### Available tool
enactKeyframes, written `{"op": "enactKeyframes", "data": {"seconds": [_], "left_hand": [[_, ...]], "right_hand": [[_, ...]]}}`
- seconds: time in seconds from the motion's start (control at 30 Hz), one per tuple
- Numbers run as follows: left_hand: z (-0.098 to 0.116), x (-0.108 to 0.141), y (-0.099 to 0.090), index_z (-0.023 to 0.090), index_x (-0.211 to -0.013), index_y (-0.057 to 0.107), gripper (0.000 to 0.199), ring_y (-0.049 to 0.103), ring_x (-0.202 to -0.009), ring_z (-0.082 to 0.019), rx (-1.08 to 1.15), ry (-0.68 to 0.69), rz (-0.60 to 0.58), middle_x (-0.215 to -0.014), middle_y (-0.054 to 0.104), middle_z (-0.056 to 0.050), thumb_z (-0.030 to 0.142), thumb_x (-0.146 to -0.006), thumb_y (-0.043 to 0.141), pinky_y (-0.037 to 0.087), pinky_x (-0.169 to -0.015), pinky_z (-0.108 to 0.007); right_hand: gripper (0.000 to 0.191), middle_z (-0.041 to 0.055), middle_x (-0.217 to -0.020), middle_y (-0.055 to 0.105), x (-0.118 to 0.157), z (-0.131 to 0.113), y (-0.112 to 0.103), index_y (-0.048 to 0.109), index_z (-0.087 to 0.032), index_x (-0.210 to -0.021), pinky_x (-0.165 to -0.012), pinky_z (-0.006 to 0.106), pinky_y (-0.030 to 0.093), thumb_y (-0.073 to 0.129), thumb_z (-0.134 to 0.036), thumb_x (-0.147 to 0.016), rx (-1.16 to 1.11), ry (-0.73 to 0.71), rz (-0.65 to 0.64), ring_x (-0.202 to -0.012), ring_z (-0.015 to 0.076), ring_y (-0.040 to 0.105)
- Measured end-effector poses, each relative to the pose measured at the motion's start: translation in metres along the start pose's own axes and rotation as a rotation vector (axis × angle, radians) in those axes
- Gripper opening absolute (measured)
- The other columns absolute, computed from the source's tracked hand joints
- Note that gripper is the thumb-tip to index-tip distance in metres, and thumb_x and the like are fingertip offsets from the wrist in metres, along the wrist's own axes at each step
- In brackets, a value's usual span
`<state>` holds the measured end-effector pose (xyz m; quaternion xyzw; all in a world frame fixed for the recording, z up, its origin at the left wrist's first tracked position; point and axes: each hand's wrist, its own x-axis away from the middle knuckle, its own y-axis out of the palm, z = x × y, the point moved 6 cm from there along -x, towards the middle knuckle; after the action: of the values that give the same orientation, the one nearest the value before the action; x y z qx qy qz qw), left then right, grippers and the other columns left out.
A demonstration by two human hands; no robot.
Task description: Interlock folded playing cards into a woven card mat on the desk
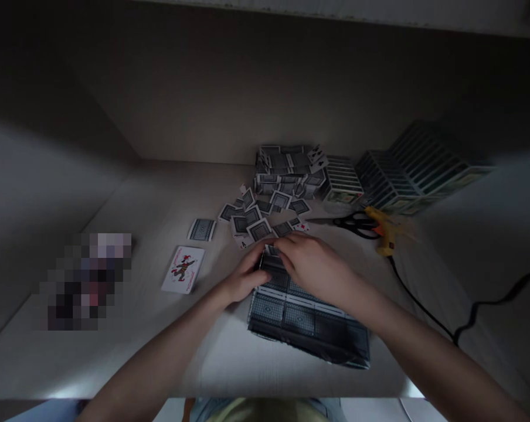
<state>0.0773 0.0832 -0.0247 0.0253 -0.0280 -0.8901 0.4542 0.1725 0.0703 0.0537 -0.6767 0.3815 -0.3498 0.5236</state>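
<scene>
A box-like piece covered in dark patterned playing cards [300,316] lies tilted on the table near its front edge. At its far left corner, my left hand [245,278] is closed, with the thumb over the top face and the fingers round the side. My right hand [306,261] bends over the same far edge, fingers pressed together beside a small white-edged card piece [271,250]. Its fingertips are partly hidden. Just beyond the hands lies a loose heap of folded cards [251,218]. A joker card [183,269] tops a stack to the left.
A folded card [201,229] lies behind the joker. Scissors [357,223] and a yellow glue gun [383,231] with a black cord [417,305] lie to the right. A card-covered block [289,167] and striped stacks [417,170] stand at the back. A blurred item [89,281] lies left.
</scene>
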Motion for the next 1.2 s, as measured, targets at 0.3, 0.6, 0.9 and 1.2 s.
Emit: {"op": "enactKeyframes", "data": {"seconds": [0.3,0.6,0.9,1.2], "left_hand": [[-0.004,0.001,-0.001,0.019,-0.116,0.049,0.058,0.042,-0.109,-0.026,-0.01,-0.011,0.014,-0.114,0.054,-0.002,0.017,-0.058,0.051,0.031,-0.095,-0.036],[0.001,0.0,-0.001,0.017,-0.101,0.054,0.045,0.044,-0.103,-0.025,-0.033,-0.008,0.045,-0.103,0.057,-0.002,0.016,-0.056,0.051,0.032,-0.094,-0.035],[-0.001,-0.002,-0.001,0.015,-0.102,0.053,0.044,0.045,-0.1,-0.024,-0.061,-0.011,0.036,-0.102,0.056,-0.003,0.016,-0.058,0.05,0.034,-0.09,-0.034],[-0.004,-0.003,0.0,0.015,-0.098,0.052,0.041,0.045,-0.095,-0.023,-0.063,-0.001,0.015,-0.097,0.055,-0.003,0.017,-0.057,0.05,0.036,-0.086,-0.032]], "right_hand": [[0.015,0.005,-0.088,0.062,-0.001,0.007,-0.002,0.055,-0.017,-0.091,-0.075,0.024,0.038,0.044,-0.012,-0.083,-0.081,0.022,0.004,-0.085,0.0158,0.056],[0.024,0.0076,-0.097,0.06,-0.003,-0.006,0.002,0.056,-0.015,-0.101,-0.078,0.026,0.038,0.043,-0.009,-0.081,-0.094,-0.034,-0.023,-0.092,0.0158,0.054],[0.022,0.0062,-0.092,0.062,-0.005,-0.005,0.0,0.058,-0.016,-0.096,-0.075,0.026,0.038,0.043,-0.011,-0.081,-0.044,-0.012,-0.008,-0.086,0.0168,0.056],[0.021,0.0069,-0.088,0.063,-0.008,-0.006,-0.002,0.06,-0.016,-0.092,-0.071,0.027,0.037,0.044,-0.012,-0.08,-0.004,0.03,-0.038,-0.081,0.0175,0.057]]}}
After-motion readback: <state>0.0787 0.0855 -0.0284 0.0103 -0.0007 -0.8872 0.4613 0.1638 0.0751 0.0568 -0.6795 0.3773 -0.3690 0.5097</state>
